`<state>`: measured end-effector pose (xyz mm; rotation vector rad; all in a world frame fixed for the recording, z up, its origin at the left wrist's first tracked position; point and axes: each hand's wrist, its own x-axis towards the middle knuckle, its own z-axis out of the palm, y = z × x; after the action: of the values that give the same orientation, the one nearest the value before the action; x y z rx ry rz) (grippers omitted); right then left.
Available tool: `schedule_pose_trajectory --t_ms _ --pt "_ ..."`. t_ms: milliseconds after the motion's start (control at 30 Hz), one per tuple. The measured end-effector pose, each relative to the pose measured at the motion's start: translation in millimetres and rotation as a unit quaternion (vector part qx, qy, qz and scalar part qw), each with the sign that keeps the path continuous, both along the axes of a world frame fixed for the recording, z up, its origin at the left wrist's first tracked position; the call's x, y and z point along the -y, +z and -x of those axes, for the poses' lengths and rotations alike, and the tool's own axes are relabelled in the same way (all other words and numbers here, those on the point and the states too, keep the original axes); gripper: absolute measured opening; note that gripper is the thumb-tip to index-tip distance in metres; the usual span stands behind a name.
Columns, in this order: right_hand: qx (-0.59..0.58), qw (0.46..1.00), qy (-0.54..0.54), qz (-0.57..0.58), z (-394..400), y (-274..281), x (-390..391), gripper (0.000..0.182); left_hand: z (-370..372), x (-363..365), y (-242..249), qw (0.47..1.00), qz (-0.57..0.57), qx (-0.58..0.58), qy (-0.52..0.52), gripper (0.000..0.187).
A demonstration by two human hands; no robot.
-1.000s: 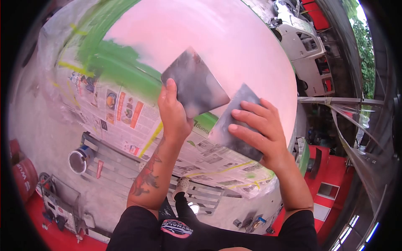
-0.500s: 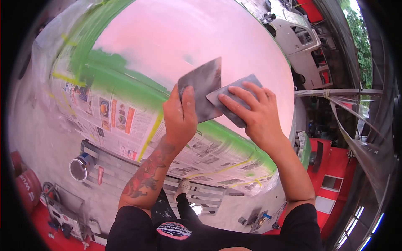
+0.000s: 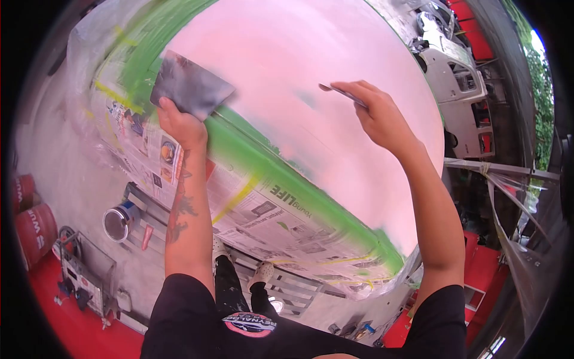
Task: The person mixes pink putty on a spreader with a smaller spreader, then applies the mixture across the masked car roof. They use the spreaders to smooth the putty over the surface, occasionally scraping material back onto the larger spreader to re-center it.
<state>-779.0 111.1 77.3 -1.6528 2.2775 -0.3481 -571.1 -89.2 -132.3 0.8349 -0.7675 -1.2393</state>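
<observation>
My left hand (image 3: pixel 182 125) is closed on the lower edge of a grey, smeared flat plate (image 3: pixel 190 87), held over the green edge of a large panel. In my right hand (image 3: pixel 379 113) is a thin grey spreader (image 3: pixel 348 94), seen almost edge-on, over the pink middle of the panel. The two tools are well apart. The pink panel (image 3: pixel 269 48) has a green border (image 3: pixel 281 170), with a few faint greenish patches in the pink. Below the border hangs masking newspaper (image 3: pixel 287 221) with yellow tape.
Under my feet is a slatted platform (image 3: pixel 299 287). A metal can (image 3: pixel 121 221) and a red tube (image 3: pixel 147 237) lie at its left part. Red drums (image 3: pixel 36 230) and a wheeled machine (image 3: pixel 86 278) stand at the left. A white vehicle (image 3: pixel 457 78) is at the upper right.
My hands have moved apart, the left one going left with the plate and the right one slightly up. The spreader has left the plate and turned edge-on. The view has shifted.
</observation>
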Motion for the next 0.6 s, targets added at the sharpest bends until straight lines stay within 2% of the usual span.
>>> schedule_pose_trajectory --t_ms 33,67,133,233,333,400,567,600 --pt "-0.081 0.996 0.023 -0.024 5 -10 22 0.048 0 0 0 1.000 0.000 0.005 0.007 0.047" --pt "-0.076 0.996 0.030 -0.024 14 -26 42 0.048 -2 -1 0 1.000 -0.014 0.018 0.009 0.049" --pt "-0.185 0.974 0.119 0.063 30 -61 81 0.048 -3 -3 3 0.999 -0.026 0.037 0.014 0.052" --pt "-0.219 0.965 0.135 0.047 40 -91 136 0.046 -2 -5 6 0.998 -0.008 0.062 0.003 0.052" --pt "-0.206 0.965 0.154 0.049 42 -106 173 0.047 -3 -4 5 0.998 -0.005 0.056 -0.006 0.049" --pt "-0.202 0.960 0.181 0.065 40 -113 178 0.046 -2 -4 4 0.996 -0.006 0.091 -0.011 0.053" --pt "-0.172 0.957 0.221 0.078 42 -113 149 0.044 -1 -5 1 0.998 -0.011 0.064 -0.023 0.052" --pt "-0.170 0.958 0.227 0.048 47 -105 145 0.044 -2 -5 0 0.997 -0.011 0.069 -0.025 0.051"
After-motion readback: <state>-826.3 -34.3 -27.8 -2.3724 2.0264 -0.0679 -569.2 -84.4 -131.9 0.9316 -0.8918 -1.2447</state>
